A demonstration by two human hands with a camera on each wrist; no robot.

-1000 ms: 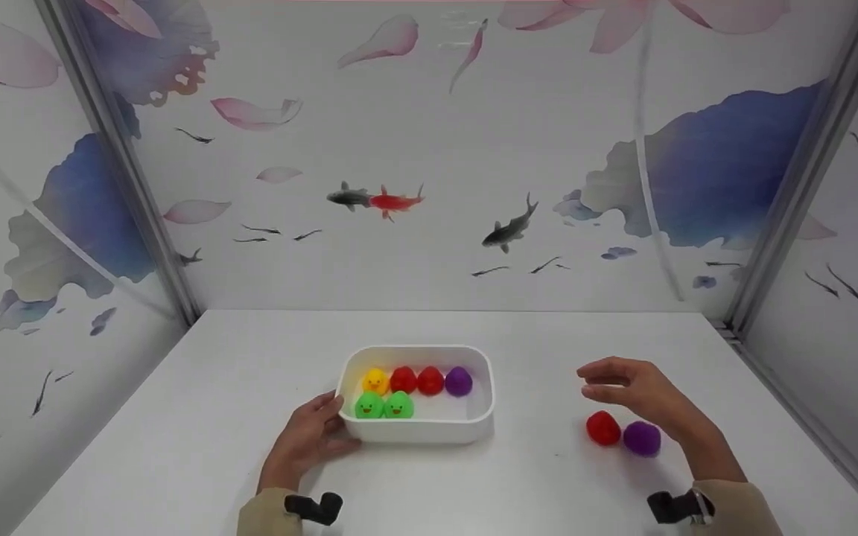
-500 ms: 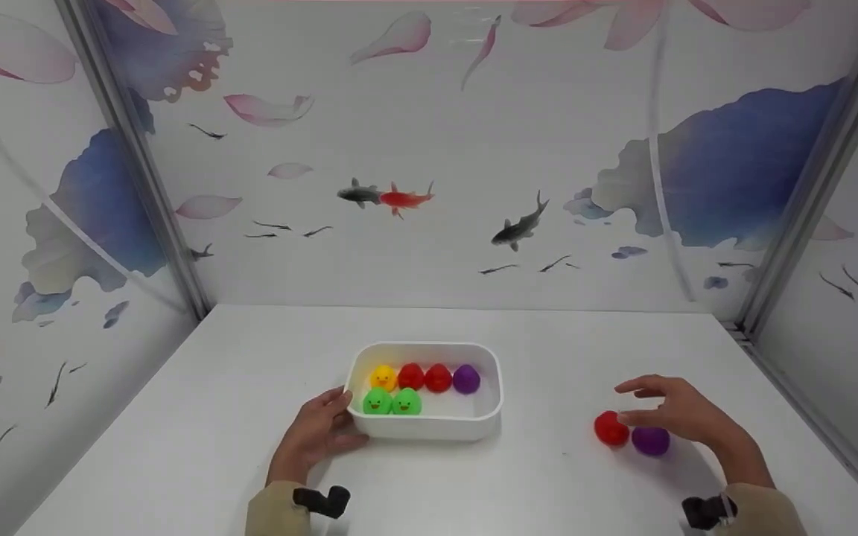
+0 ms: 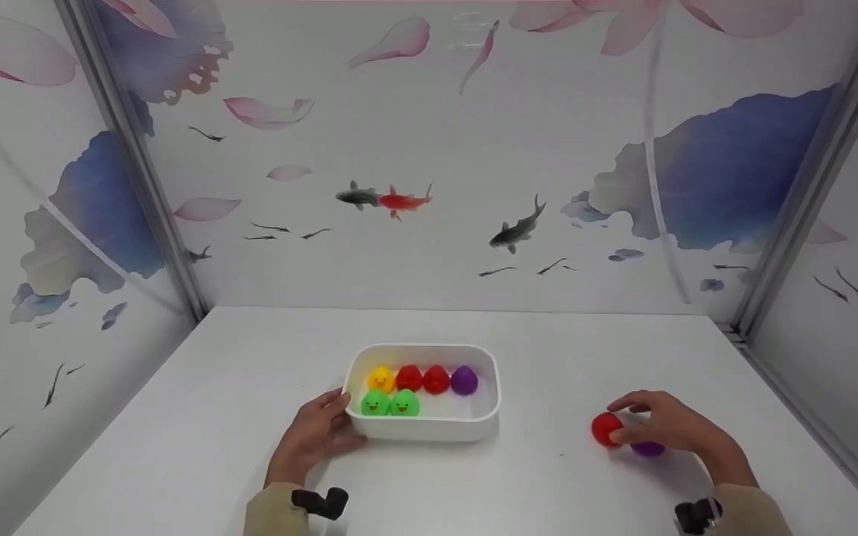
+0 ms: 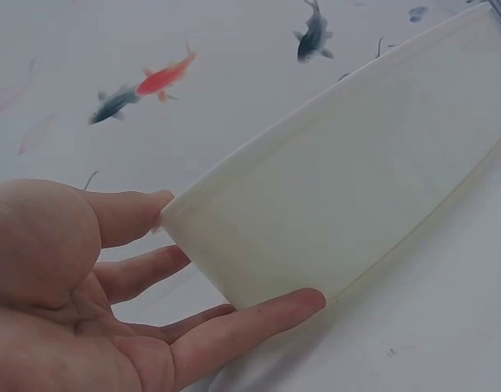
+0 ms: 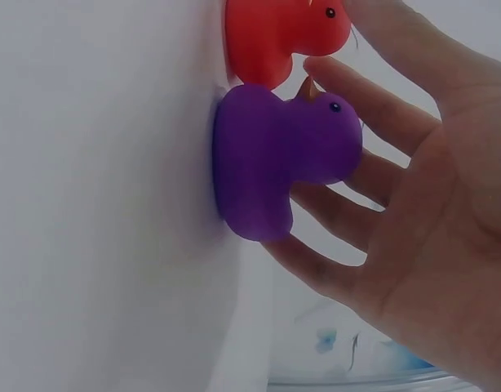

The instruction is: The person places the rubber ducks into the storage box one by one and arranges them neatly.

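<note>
My left hand grips the left end of a white plastic container, thumb at its rim and fingers lower on its wall. Inside lie a yellow duck, two red ducks, a purple duck and two green ducks. To the right, a red rubber duck rests on the table. My right hand has its thumb and index finger spread at the red duck's edges. Partly under this hand stands another purple rubber duck, beside the red one; the right wrist view shows it upright, near the lower fingers.
The white table is bordered by a patterned back wall and side walls with metal corner posts. Tabletop separates the container from the two ducks on the right.
My right hand has moved right and down, from above the ducks onto the red one. My left hand keeps hold of the container, which stays in place; the head view has shifted slightly.
</note>
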